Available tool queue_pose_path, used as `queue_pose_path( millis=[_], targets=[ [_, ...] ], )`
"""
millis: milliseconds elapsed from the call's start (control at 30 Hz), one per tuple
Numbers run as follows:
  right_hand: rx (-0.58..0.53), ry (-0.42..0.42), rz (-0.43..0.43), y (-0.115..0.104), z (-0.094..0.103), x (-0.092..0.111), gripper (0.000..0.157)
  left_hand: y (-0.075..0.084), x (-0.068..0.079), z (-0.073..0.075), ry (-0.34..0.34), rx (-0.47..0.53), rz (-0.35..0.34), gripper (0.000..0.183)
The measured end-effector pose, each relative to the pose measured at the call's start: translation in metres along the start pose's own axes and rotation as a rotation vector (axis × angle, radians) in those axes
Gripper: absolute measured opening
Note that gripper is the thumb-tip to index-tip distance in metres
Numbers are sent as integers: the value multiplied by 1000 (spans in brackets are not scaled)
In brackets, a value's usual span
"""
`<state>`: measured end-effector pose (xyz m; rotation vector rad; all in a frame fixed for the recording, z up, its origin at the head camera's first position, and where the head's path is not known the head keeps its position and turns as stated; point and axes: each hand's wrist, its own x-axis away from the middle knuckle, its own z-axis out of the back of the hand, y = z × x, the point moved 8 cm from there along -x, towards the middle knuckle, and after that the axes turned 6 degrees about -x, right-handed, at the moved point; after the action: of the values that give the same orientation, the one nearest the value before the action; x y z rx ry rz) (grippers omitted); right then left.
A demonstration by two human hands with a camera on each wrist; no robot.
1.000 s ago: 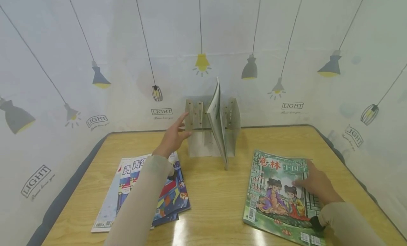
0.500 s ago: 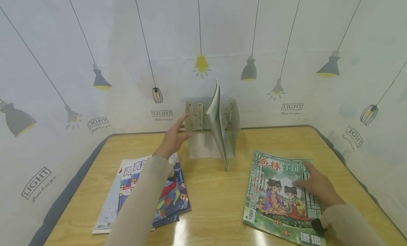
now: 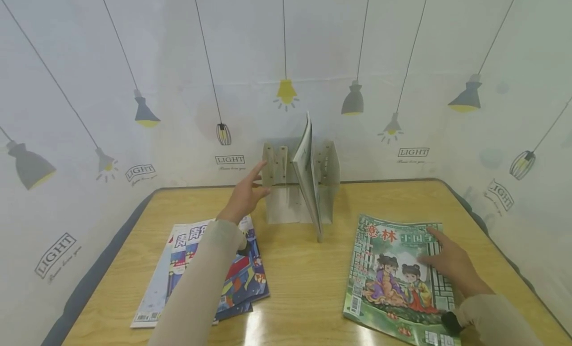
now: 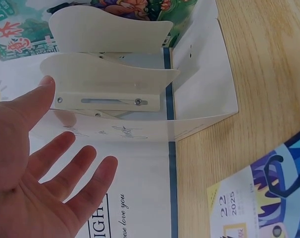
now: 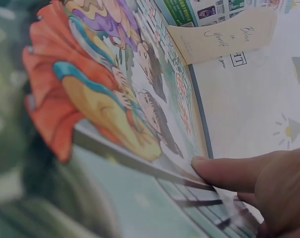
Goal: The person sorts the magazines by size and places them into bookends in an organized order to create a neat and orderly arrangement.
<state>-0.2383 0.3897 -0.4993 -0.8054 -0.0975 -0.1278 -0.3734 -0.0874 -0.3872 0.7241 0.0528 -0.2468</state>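
Observation:
A pale desktop book rack (image 3: 277,204) with upright dividers stands at the back of the table. My left hand (image 3: 243,197) is at its left end panel, fingers spread and fingertips right at the panel; the left wrist view shows the hand (image 4: 56,178) beside the panel (image 4: 135,128), holding nothing. One green magazine (image 3: 307,182) stands in the rack, leaning slightly. At the right, my right hand (image 3: 460,264) holds the right edge of another green magazine (image 3: 393,281). The thumb (image 5: 229,171) lies on its cover, with the other fingers at the edge, partly hidden.
Several blue and white magazines (image 3: 243,281) lie fanned out at the left of the wooden table (image 3: 304,286), partly under my left forearm. Behind the rack is a white cloth backdrop (image 3: 187,112) printed with hanging lamps.
The view shifts slightly. Both hands, the rack and the magazines keep practically the same places relative to each other.

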Motion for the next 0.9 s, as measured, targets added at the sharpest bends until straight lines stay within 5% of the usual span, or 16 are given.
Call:
queue_pose_path(
  millis=[300, 533, 900],
  targets=[
    [-19, 0, 38, -2, 4, 1, 87, -1, 0, 1, 6, -1, -5, 80],
    [-105, -93, 103, -8, 3, 3, 86, -2, -1, 1, 7, -3, -10, 80],
    [-43, -67, 171, -16, 8, 7, 88, 0, -1, 2, -30, 0, -28, 83]
  ],
)
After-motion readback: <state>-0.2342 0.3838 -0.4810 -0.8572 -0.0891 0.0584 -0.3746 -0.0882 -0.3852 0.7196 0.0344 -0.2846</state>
